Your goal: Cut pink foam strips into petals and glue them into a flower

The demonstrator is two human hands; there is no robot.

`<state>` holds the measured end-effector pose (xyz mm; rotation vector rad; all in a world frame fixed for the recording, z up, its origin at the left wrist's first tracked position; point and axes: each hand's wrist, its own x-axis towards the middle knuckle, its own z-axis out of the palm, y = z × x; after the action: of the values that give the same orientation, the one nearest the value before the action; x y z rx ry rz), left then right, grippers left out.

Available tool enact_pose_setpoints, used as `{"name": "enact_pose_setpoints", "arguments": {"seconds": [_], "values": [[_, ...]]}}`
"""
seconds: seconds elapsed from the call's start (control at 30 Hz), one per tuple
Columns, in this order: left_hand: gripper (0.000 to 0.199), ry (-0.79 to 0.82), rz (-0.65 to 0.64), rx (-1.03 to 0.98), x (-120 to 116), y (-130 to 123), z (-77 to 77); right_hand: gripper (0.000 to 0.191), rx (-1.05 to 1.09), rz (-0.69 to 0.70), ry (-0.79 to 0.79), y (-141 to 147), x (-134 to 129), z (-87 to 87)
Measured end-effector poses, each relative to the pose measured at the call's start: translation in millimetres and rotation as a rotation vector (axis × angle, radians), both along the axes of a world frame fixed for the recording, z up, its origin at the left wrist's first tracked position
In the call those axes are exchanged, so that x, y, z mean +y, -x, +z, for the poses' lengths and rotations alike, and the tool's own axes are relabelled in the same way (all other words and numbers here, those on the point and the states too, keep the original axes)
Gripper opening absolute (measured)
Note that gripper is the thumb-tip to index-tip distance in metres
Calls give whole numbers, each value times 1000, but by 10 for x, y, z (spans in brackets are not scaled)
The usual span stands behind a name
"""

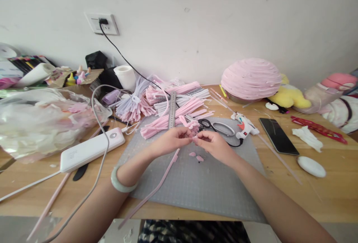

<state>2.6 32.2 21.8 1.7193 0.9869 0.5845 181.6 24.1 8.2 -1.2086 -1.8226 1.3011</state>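
Observation:
My left hand and my right hand meet above the grey cutting mat. Fingertips of both pinch a small pink piece of pipe cleaner, mostly hidden by the fingers. A long pink pipe cleaner runs from below my left hand towards the front edge; whether it joins the held piece I cannot tell. Two small pink shapes lie on the mat under my right hand. Just behind the fingers is a curled pink pipe-cleaner piece.
Behind are bundled pink pipe cleaners, a steel ruler and scissors. A glue gun, phone and pink dome stand right. At left are a power bank with its looping cable and a plastic bag.

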Motion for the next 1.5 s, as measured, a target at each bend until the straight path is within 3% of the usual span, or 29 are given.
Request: {"name": "enact_pose_setpoints", "arguments": {"seconds": [0.13, 0.3, 0.83, 0.93, 1.0, 1.07, 1.17, 1.27, 1.37, 1.5], "values": [[19, 120, 12, -59, -11, -3, 23, 20, 54, -17, -38, -10, 10, -3], [16, 302, 13, -166, -38, -18, 55, 17, -8, -18, -265, -48, 2, 26], [25, 597, 107, -329, -104, -129, -34, 16, -314, 105, -655, -96, -40, 14], [24, 586, 128, -331, -108, -150, -67, 18, -351, 112, -693, -95, -40, 5], [22, 450, 126, -270, -103, -151, -78, 17, -332, 106, -645, -90, -37, 14], [18, 193, 114, -158, -94, -136, -73, 15, -267, 83, -499, -86, -30, 31], [8, -224, 40, 76, -92, -90, -43, 16, -122, 98, -130, -93, -5, 55], [9, -518, -102, 238, -105, -40, -15, 16, 10, 186, 240, -113, 26, 61], [16, -682, -225, 312, -119, -15, -11, 17, 79, 216, 466, -110, 32, 48], [20, -757, -328, 354, -124, -11, -16, 16, 21, 314, 635, -59, -6, 13]]}}
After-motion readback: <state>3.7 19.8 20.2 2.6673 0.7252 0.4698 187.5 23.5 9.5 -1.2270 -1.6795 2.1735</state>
